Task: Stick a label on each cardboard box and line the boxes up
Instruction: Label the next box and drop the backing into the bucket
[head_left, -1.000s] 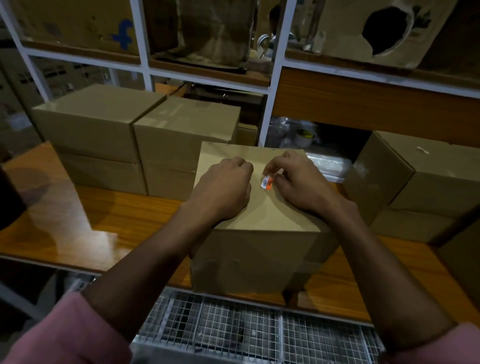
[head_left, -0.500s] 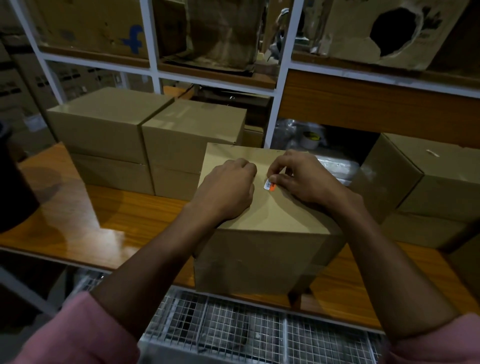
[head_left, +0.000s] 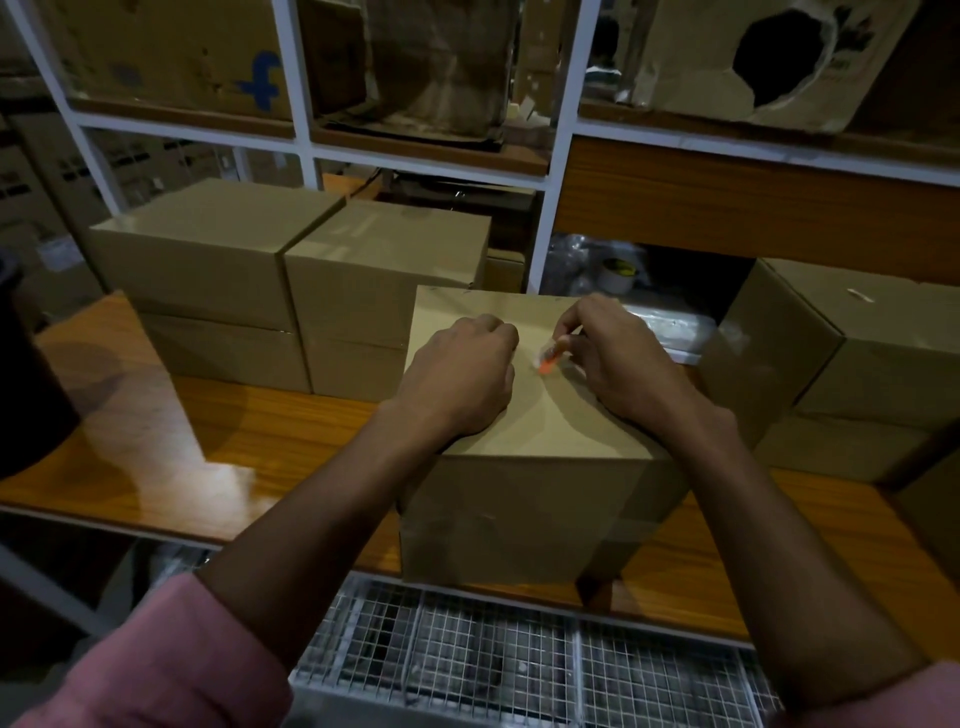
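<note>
A brown cardboard box (head_left: 524, 499) stands at the front edge of the wooden shelf, right in front of me. My left hand (head_left: 462, 374) rests on its top as a closed fist. My right hand (head_left: 618, 358) pinches a small white and orange label (head_left: 548, 358) at the middle of the box top; the label is blurred and partly hidden by the fingers. Two stacked pairs of boxes (head_left: 291, 280) stand side by side behind on the left.
More boxes (head_left: 852, 364) are stacked on the right. The wooden shelf (head_left: 218, 441) shows bare wood at the left, with a dark round object (head_left: 26, 374) at its far left. A tape roll (head_left: 618, 273) lies behind. A wire mesh rack (head_left: 519, 665) sits below.
My right hand has lifted its fingers slightly over the label, which now sits a little lower on the box top. The left fist stays put; the view has shifted slightly.
</note>
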